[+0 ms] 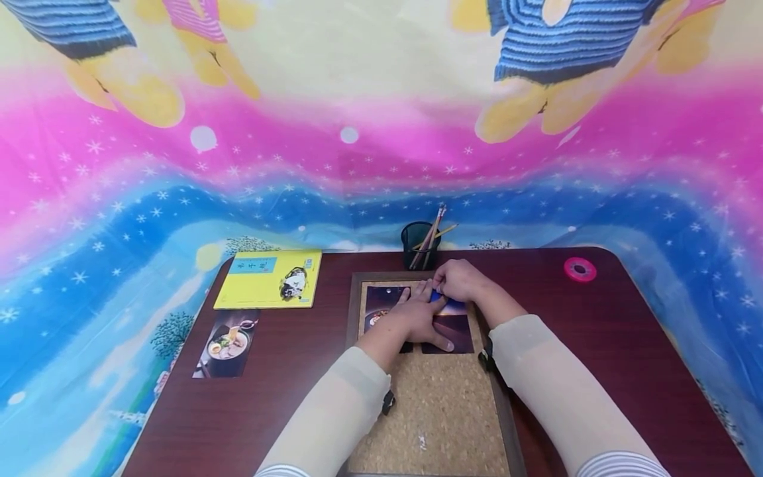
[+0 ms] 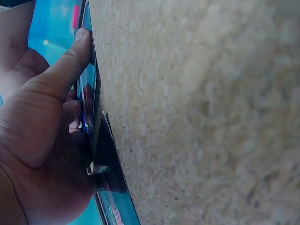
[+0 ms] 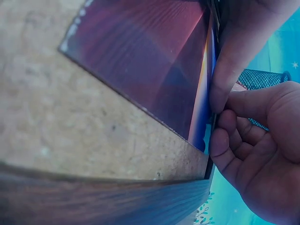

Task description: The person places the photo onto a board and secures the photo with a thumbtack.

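Note:
A framed cork board (image 1: 441,411) lies on the table, with two dark photos near its far end. On the left photo (image 1: 375,301), a bowl of food shows, with a small pale pin (image 1: 389,290) near its top edge. My left hand (image 1: 414,318) lies spread over both photos, its thumb pressing the right photo (image 1: 456,334). At that photo's far edge, my right hand (image 1: 459,281) has curled fingers and pinches a small push pin, mostly hidden by the fingertips. The right wrist view shows the same photo (image 3: 140,65) flat on the cork beside the fingers.
A mesh pencil cup (image 1: 412,242) with several pencils stands just behind the board. To the left lie a yellow book (image 1: 256,285) and a ramen photo (image 1: 226,348). A pink round tape roll (image 1: 580,269) sits at the far right. Small whitish pieces (image 1: 422,442) lie on the near cork.

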Available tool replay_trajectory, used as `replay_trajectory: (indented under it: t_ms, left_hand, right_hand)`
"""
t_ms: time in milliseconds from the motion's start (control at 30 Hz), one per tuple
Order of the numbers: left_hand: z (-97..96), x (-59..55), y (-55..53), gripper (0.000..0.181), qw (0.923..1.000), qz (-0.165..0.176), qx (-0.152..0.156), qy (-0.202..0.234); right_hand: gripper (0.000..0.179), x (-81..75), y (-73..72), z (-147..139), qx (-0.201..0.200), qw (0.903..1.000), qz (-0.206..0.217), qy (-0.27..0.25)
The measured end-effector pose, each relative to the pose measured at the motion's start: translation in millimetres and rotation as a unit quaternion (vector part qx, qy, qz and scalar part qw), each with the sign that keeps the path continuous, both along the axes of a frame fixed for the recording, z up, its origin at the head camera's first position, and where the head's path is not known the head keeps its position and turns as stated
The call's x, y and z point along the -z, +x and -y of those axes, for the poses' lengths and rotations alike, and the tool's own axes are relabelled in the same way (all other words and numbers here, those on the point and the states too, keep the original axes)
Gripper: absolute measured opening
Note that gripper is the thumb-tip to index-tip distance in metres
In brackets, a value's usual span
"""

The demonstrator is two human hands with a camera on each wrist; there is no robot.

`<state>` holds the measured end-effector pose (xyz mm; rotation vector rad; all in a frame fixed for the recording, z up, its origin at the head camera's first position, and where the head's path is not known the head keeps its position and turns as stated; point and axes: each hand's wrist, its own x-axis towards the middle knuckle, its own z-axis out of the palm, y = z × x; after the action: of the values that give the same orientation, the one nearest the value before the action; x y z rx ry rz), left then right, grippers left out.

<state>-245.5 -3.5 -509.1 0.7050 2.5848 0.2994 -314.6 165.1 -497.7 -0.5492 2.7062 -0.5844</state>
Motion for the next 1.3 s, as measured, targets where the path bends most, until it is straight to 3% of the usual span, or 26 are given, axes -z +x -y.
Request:
replay_trajectory:
  t_ms: [800, 1300]
  left_hand:
    - [0.8, -1.0, -1.1, 0.112, 0.9999, 0.011, -0.004, 0.007]
    - [1.2, -0.1, -0.7, 0.114, 0.9999, 0.014, -0.004, 0.006]
  right_hand:
    - [0.014, 4.9, -5.0, -11, 0.039, 0.9977, 0.023, -0.05]
    - [0.013, 5.7, -7.9, -9, 0.054, 0.9966, 0.04, -0.048]
